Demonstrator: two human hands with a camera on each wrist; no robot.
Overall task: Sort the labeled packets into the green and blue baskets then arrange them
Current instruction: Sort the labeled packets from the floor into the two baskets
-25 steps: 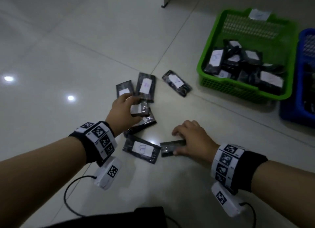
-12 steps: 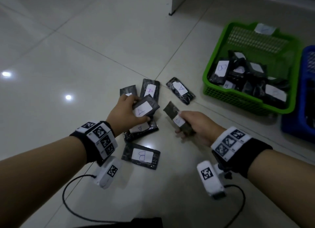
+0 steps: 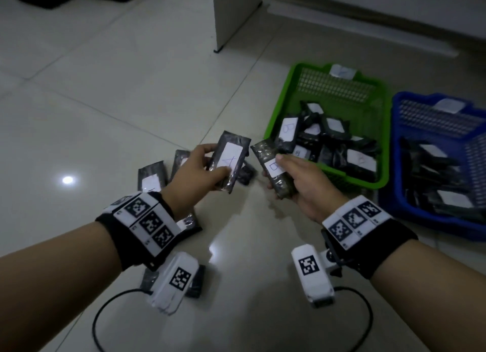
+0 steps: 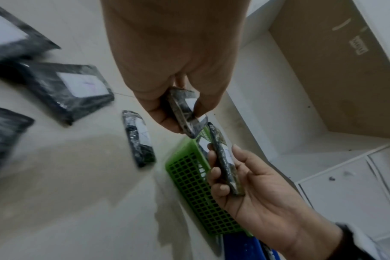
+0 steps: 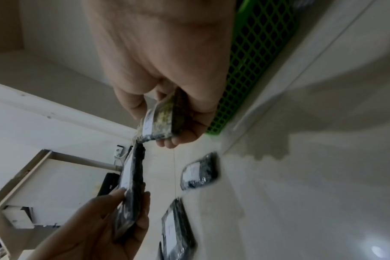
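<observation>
Packets are what I have in both hands, lifted above the floor [image 3: 131, 88]: my left hand [image 3: 193, 171] pinches the packet marked A [image 3: 231, 165] between thumb and fingers, and my right hand [image 3: 302, 183] curls around the packet marked B [image 3: 273, 171], their top corners nearly meeting. I see more packets [image 3: 152, 176] lying on the tiles beneath my left hand, while the green basket [image 3: 278, 109] and, just beside it, the blue basket [image 3: 397, 151] each hold a loose pile.

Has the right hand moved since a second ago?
Yes. The right hand rose off the grey tiled floor toward the green plastic basket, gripping a black labeled packet.
</observation>
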